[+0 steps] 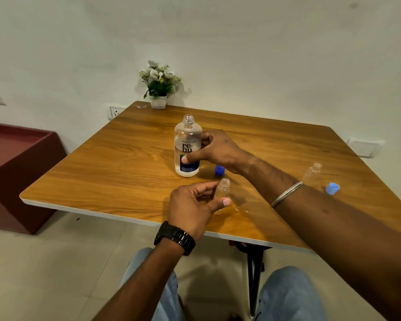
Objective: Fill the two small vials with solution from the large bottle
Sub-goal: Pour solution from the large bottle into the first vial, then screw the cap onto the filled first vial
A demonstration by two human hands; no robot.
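Observation:
The large clear bottle (187, 147), uncapped and with a blue label, stands upright mid-table. My right hand (218, 149) wraps around its right side, thumb across the label. My left hand (192, 206) holds a small clear open vial (223, 188) upright near the table's front edge, pinched between thumb and fingers. A second small open vial (313, 173) stands at the right, untouched. A dark blue cap (220, 170) lies behind my right wrist, and a light blue cap (332, 188) lies beside the second vial.
A white pot of artificial flowers (159, 85) stands at the table's (102, 167) far edge by the wall. A dark red cabinet (16, 167) is left of the table. My knees are below the front edge.

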